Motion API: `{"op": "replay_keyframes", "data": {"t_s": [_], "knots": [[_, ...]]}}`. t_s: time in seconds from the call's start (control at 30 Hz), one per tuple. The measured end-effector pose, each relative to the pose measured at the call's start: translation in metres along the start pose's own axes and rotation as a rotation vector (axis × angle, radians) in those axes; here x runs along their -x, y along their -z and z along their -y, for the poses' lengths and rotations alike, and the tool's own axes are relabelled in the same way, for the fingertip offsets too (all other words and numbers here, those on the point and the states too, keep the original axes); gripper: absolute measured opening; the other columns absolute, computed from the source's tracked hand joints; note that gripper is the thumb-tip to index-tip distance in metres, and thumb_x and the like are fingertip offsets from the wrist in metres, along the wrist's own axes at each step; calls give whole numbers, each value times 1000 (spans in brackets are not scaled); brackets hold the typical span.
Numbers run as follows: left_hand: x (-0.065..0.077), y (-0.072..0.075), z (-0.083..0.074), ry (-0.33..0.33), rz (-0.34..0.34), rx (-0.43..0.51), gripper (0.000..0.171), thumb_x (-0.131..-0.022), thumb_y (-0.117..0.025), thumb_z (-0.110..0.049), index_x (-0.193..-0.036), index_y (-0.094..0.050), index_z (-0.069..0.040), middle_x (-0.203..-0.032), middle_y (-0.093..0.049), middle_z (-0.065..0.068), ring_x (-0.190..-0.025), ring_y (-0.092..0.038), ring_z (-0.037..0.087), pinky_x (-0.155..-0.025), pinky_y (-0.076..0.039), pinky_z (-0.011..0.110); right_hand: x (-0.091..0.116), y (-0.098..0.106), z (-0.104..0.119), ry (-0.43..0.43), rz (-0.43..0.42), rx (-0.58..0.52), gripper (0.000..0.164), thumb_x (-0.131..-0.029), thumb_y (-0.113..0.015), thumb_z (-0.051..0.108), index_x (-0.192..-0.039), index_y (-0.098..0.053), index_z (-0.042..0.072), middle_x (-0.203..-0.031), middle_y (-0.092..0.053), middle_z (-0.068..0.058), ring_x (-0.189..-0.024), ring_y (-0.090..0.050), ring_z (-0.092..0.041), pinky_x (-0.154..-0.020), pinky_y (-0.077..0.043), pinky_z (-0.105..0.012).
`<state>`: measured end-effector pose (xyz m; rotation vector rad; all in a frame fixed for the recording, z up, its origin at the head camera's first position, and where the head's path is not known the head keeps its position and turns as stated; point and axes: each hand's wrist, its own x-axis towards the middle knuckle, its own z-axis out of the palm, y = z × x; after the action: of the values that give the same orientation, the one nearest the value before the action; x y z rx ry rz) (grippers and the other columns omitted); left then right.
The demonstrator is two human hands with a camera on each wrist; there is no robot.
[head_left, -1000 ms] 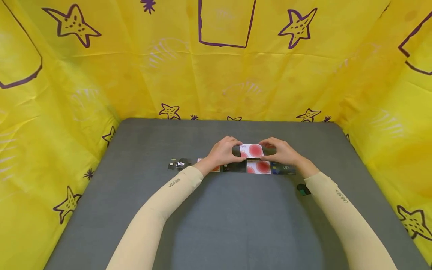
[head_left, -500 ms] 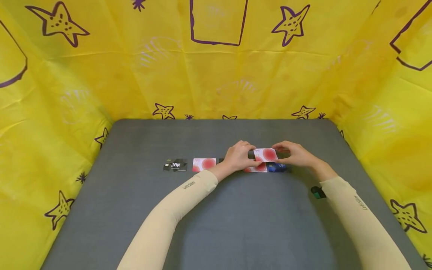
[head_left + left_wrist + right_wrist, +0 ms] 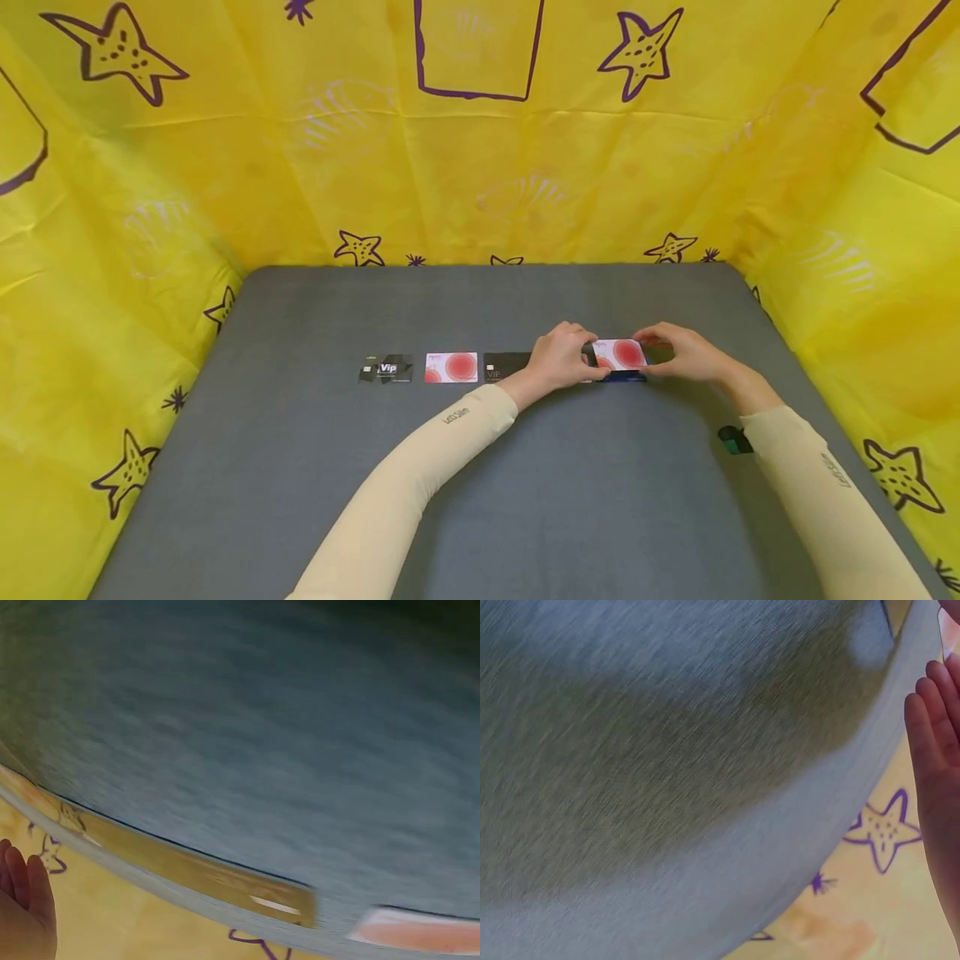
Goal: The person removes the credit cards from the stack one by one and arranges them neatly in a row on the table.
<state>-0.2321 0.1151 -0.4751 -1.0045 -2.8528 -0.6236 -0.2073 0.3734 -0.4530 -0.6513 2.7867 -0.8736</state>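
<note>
In the head view, a white card with red circles [image 3: 620, 355] is held by its two short edges. The left hand [image 3: 561, 358] pinches its left edge between thumb and fingers, and the right hand [image 3: 684, 358] pinches the right edge. Directly below it in that view, a strip of a blue card [image 3: 626, 377] shows. To the left lie a black VIP card [image 3: 505, 365], another white card with red circles [image 3: 452, 367] and a black-and-grey Vip card [image 3: 386, 368]. The left hand covers most of another card in the row. Both wrist views catch only part of each hand.
A grey table [image 3: 517, 500] carries the row of cards. Yellow cloth [image 3: 480, 183] with purple starfish drawings rises behind and along both sides. Beside the right sleeve lies a small dark and green object [image 3: 735, 439], partly covered by that sleeve.
Both hands have carried the white-and-red card rightward and slightly nearer, from above the black VIP card's right side to the blue card. More of the row's left part shows. The head view has shifted slightly.
</note>
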Motion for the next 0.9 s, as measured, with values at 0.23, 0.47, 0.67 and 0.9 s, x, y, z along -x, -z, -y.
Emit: {"op": "replay_keyframes", "data": {"t_s": [0.23,0.47,0.67,0.9], "knots": [[-10,-12,-22,-19,28,-72,53,-80,-67,-63,-118,-70,-27,-109,-64,-10,-101,-54,7,-71,-50,26,18,6,-13,-25,-13,53,54,-76,-85,19,-121,-61,-1,-114,-62,-14,-107,-57,-34,-94,-43,-55],[-20,-26,-44,-45,46,-116,50,-81,-66,-64,-114,-72,-27,-104,-63,-10,-97,-54,8,-73,-49,25,38,12,-23,-57,-18,113,55,-76,-85,22,-120,-62,-1,-112,-63,-12,-104,-58,-32,-91,-44,-51],[-30,-38,-59,-51,60,-132,49,-81,-65,-65,-114,-71,-28,-107,-63,-11,-100,-50,8,-81,-46,25,51,19,-31,-75,-23,150,54,-75,-85,20,-119,-62,-3,-111,-64,-14,-101,-57,-33,-90,-45,-54],[-40,-48,-70,-25,90,-140,51,-81,-66,-64,-117,-70,-28,-112,-63,-10,-103,-50,9,-83,-47,27,55,25,-37,-68,-36,184,53,-74,-86,17,-118,-63,-3,-109,-64,-15,-99,-57,-32,-88,-45,-54]]}}
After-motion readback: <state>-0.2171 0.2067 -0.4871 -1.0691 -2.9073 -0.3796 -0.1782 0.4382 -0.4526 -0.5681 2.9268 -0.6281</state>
